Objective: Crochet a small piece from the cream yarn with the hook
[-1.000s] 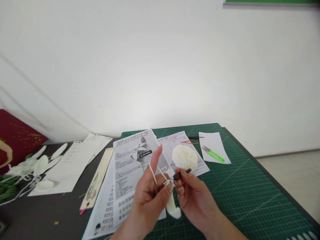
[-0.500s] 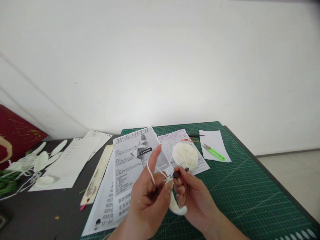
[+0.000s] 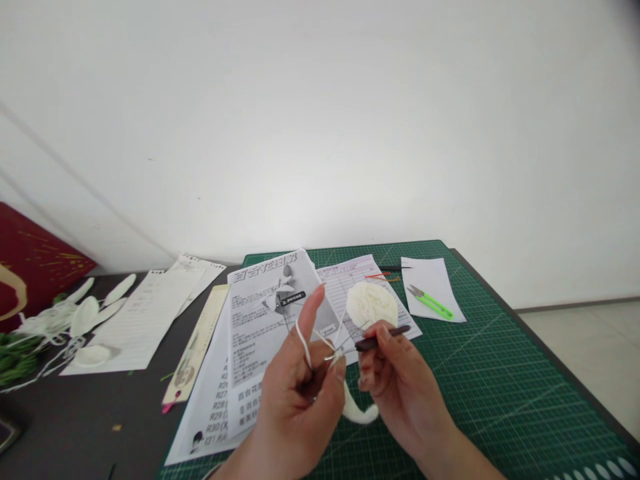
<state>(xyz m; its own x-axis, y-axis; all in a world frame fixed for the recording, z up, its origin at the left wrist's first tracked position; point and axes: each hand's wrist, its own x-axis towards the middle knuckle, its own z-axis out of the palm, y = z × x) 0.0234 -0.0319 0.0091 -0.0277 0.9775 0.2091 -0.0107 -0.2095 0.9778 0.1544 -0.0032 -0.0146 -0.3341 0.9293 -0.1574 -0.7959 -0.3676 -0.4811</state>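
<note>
My left hand (image 3: pixel 305 393) pinches a white crochet piece (image 3: pixel 359 413) between thumb and fingers, its curved end hanging below toward the right. White yarn (image 3: pixel 303 341) loops round the raised left index finger and runs to the stitches. My right hand (image 3: pixel 400 380) grips a crochet hook (image 3: pixel 369 344) by its dark handle; the thin metal shaft points left, its tip at the yarn by the left thumb. Just beyond the hands sits a ball of cream yarn (image 3: pixel 373 305). Some of the crochet piece is hidden behind the left fingers.
A green cutting mat (image 3: pixel 480 373) lies under printed pattern sheets (image 3: pixel 260 347). Green thread snips (image 3: pixel 431 303) rest on white paper (image 3: pixel 425 270) at the right. To the left are a ruler-like strip (image 3: pixel 200 340), lined paper (image 3: pixel 150 313), white crocheted petals (image 3: pixel 93 355), green yarn (image 3: pixel 20 360) and a red board (image 3: pixel 40 267).
My right hand has shifted slightly right, drawing the hook back from the stitches, and more of its handle shows. The left hand has stayed almost in place.
</note>
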